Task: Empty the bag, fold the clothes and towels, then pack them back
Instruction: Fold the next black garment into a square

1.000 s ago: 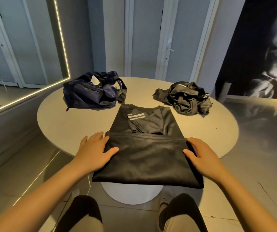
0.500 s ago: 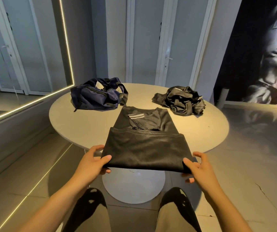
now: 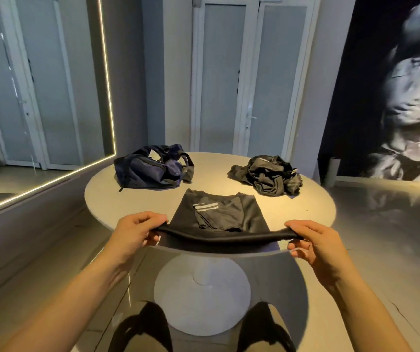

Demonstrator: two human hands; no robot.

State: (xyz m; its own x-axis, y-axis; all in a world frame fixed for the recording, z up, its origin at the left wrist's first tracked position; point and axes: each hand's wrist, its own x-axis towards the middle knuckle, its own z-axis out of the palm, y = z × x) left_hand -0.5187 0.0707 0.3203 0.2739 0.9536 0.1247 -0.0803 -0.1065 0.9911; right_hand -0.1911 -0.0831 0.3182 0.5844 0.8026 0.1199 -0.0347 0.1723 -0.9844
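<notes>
A black shirt (image 3: 222, 214) with white stripes lies partly folded on the round white table (image 3: 137, 201). Its near folded edge is lifted off the table at the front rim. My left hand (image 3: 136, 231) pinches the left corner of that edge and my right hand (image 3: 314, 241) pinches the right corner, with the cloth stretched between them. The dark blue bag (image 3: 150, 167) sits slumped at the back left of the table. A crumpled heap of black clothes (image 3: 269, 175) lies at the back right.
The table stands on a single round pedestal base (image 3: 202, 292). A mirror wall with a light strip (image 3: 107, 80) runs on the left. White doors (image 3: 244, 77) stand behind the table. My knees show at the bottom of the view.
My hands went from resting flat on the shirt's sides to pinching its near corners, and lifted the folded edge up off the table. The camera pulled back and up.
</notes>
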